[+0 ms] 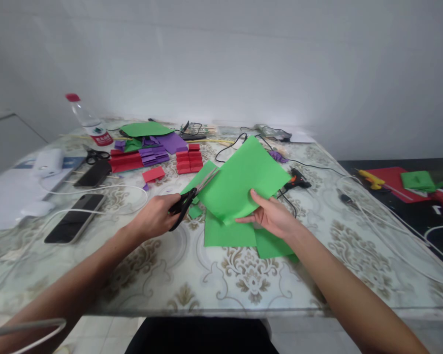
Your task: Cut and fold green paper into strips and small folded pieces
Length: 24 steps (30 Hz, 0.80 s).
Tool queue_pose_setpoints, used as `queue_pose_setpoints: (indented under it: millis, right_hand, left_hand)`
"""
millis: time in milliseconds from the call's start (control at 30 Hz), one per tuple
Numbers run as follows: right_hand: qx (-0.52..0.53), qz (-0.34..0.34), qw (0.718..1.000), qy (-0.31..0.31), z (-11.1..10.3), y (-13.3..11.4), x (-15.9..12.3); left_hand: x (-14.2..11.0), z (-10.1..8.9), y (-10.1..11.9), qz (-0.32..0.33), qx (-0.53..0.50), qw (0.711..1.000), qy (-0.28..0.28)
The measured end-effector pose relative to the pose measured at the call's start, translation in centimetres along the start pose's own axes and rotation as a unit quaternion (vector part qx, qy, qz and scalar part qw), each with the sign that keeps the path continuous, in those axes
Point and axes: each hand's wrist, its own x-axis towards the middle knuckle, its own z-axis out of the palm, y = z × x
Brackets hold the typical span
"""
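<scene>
My left hand (157, 215) grips a pair of black-handled scissors (184, 202), fingers wrapped round the handles. The blades point up and right, touching or close beside the left edge of a green sheet of paper (245, 179). That sheet is pinched at its lower right side by my right hand (271, 214), thumb on top and fingers underneath. Below it, more green sheets (229, 233) lie on the patterned tabletop. Small green scraps (195, 212) rest beneath the scissors, and another green piece (206, 172) lies behind the blades.
Folded red paper (189, 161) and purple paper (153, 155) lie at the back, near a bottle (92, 125). Two phones (76, 219) and white cables are on the left. A black glue gun (298, 179) sits right of the sheet; a yellow one (371, 179) lies on the black surface.
</scene>
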Motion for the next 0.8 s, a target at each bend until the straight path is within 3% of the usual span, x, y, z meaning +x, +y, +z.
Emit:
queue_pose_setpoints:
  millis: [800]
  right_hand:
    - [0.009,-0.002,1.0,0.003,-0.03,0.07,0.14]
  left_hand:
    - [0.09,0.02,0.22,-0.019,-0.002,1.0,0.004]
